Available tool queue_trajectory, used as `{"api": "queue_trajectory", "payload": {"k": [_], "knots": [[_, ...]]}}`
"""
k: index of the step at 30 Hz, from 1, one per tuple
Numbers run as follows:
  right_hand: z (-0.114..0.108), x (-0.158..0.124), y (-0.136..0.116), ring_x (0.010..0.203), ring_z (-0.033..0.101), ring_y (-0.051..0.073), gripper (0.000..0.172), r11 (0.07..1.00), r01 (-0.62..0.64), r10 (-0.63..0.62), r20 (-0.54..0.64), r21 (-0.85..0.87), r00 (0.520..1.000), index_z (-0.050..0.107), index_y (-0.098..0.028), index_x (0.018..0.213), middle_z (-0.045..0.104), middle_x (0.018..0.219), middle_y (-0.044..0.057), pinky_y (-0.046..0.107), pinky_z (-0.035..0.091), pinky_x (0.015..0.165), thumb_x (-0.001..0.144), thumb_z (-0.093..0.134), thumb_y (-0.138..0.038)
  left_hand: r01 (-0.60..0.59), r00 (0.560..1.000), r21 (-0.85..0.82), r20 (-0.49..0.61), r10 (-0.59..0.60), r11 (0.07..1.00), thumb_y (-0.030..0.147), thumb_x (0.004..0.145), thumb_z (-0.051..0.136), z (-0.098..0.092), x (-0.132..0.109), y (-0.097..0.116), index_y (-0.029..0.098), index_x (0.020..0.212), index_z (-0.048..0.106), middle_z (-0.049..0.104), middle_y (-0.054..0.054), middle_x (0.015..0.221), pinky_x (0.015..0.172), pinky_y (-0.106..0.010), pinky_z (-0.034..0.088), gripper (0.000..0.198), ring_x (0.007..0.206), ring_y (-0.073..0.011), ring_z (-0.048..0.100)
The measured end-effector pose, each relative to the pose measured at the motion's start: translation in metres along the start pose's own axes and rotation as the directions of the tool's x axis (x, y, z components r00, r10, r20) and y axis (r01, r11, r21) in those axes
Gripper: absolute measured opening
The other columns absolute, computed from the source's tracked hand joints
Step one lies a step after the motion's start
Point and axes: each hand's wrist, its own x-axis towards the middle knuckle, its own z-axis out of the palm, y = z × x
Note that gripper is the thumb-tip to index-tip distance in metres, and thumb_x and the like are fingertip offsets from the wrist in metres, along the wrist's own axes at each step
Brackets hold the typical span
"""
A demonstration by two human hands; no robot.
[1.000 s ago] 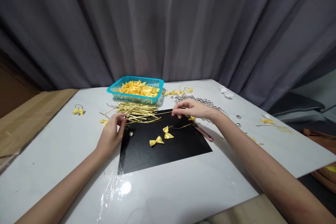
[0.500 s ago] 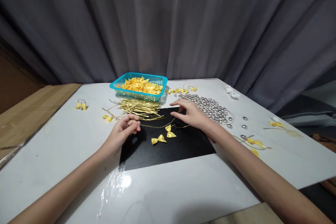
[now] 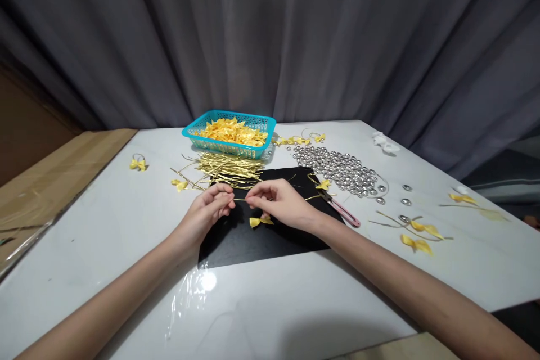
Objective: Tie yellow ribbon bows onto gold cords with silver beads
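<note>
Our right hand (image 3: 280, 205) has moved in beside our left hand (image 3: 206, 214), so both sets of fingertips now clamp one gold wire tie (image 3: 240, 199) above the black mat (image 3: 270, 242), over a yellow bow (image 3: 255, 221); handling it further requires, we judge, firm pinches.

A thin gold wire strip (image 3: 240, 199) is held nearly level, pinched at each end by the fingers of the left hand (image 3: 210, 209) and the right hand (image 3: 278, 205). Only a short stretch shows between them. It hangs just above the black mat (image 3: 236, 242), around the middle of the tabletop.
</note>
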Motion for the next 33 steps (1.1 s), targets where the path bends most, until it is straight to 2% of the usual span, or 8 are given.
{"api": "queue_trajectory", "payload": {"k": [5, 9, 15, 19, 23, 27, 31, 33], "knots": [[-0.004, -0.005, 0.002, 0.045, 0.044, 0.004, 0.015, 1.0, 0.016, -0.018, -0.149, -0.016, 0.989, 0.061, -0.013, 0.078, 0.06, 0.068, 0.0, 0.016, 0.04, 0.039, 0.076, 0.062, -0.028, -0.02, 0.984, -0.095, -0.181, 0.003, 0.995, 0.018, 0.065, 0.071, 0.002, 0.0, -0.001, 0.016, 0.084, 0.058, 0.058, 0.004, 0.062, 0.056, -0.016, 0.042, 0.024, 0.055, -0.0062, 0.051], [-0.002, -0.008, 0.003, 0.042, 0.042, 0.004, 0.018, 1.0, 0.02, -0.018, -0.224, 0.008, 0.974, 0.057, -0.015, 0.083, 0.057, 0.068, -0.001, 0.018, 0.04, 0.038, 0.079, 0.057, -0.032, -0.157, 0.881, -0.243, -0.473, 0.024, 0.957, 0.028, 0.078, 0.055, 0.014, -0.016, -0.011, 0.018, 0.078, 0.055, 0.043, 0.008, 0.048, 0.045, -0.017, 0.034, 0.01, 0.042, -0.0063, 0.036], [0.006, -0.019, 0.004, 0.053, 0.048, 0.008, 0.015, 0.961, 0.182, -0.236, -0.279, -0.208, 0.931, 0.058, -0.016, 0.081, 0.056, 0.066, 0.0, 0.02, 0.04, 0.049, 0.082, 0.056, -0.031, 0.114, 0.974, -0.1, -0.186, -0.131, 0.988, 0.053, 0.078, 0.055, 0.038, -0.042, -0.016, 0.013, 0.079, 0.064, 0.036, 0.007, 0.047, 0.041, -0.019, 0.027, 0.041, 0.041, -0.0059, 0.028], [0.016, -0.029, 0.007, 0.056, 0.048, 0.009, 0.014, 0.835, 0.344, -0.421, -0.097, -0.431, 0.902, 0.058, -0.016, 0.082, 0.058, 0.069, 0.002, 0.022, 0.04, 0.056, 0.088, 0.049, -0.025, 0.117, 0.973, -0.041, -0.195, -0.123, 0.992, 0.051, 0.07, 0.067, 0.039, -0.04, -0.011, 0.014, 0.084, 0.066, 0.034, 0.008, 0.053, 0.043, -0.018, 0.024, 0.04, 0.045, -0.0052, 0.026], [0.023, -0.035, 0.012, 0.069, 0.055, 0.013, 0.016, 0.721, 0.445, -0.486, 0.069, -0.531, 0.871, 0.057, -0.016, 0.082, 0.062, 0.079, 0.006, 0.025, 0.042, 0.064, 0.09, 0.044, -0.021, 0.127, 0.958, -0.026, -0.257, -0.129, 0.992, 0.044, 0.064, 0.074, 0.034, -0.036, -0.013, 0.015, 0.088, 0.069, 0.034, 0.008, 0.055, 0.047, -0.018, 0.025, 0.038, 0.049, -0.0058, 0.031], [0.024, -0.035, 0.012, 0.059, 0.05, 0.011, 0.014, 0.758, 0.424, -0.427, 0.116, -0.496, 0.897, 0.058, -0.017, 0.077, 0.06, 0.069, 0.002, 0.024, 0.039, 0.059, 0.087, 0.05, -0.023, 0.07, 0.973, -0.033, -0.217, -0.075, 0.997, 0.041, 0.069, 0.069, 0.032, -0.034, -0.014, 0.018, 0.083, 0.066, 0.046, 0.004, 0.064, 0.055, -0.02, 0.036, 0.027, 0.061, -0.0095, 0.045], [0.019, -0.031, 0.005, 0.044, 0.034, 0.005, 0.019, 0.943, 0.198, -0.227, -0.083, -0.266, 0.97, 0.06, -0.015, 0.077, 0.054, 0.061, -0.002, 0.02, 0.028, 0.042, 0.08, 0.06, -0.034, -0.004, 0.997, -0.1, -0.079, -0.004, 0.995, 0.032, 0.073, 0.064, 0.032, -0.034, -0.008, 0.018, 0.072, 0.059, 0.048, 0.003, 0.067, 0.05, -0.019, 0.036, 0.015, 0.056, -0.0082, 0.042], [0.016, -0.028, 0.001, 0.043, 0.036, 0.004, 0.025, 0.993, 0.093, -0.098, -0.073, -0.066, 0.992, 0.062, -0.015, 0.086, 0.056, 0.067, -0.001, 0.019, 0.03, 0.039, 0.079, 0.06, -0.039, 0.003, 0.999, -0.107, -0.036, -0.006, 0.994, 0.03, 0.073, 0.063, 0.031, -0.034, -0.005, 0.017, 0.07, 0.057, 0.045, 0.004, 0.064, 0.046, -0.019, 0.033, 0.015, 0.05, -0.0065, 0.036]]}}
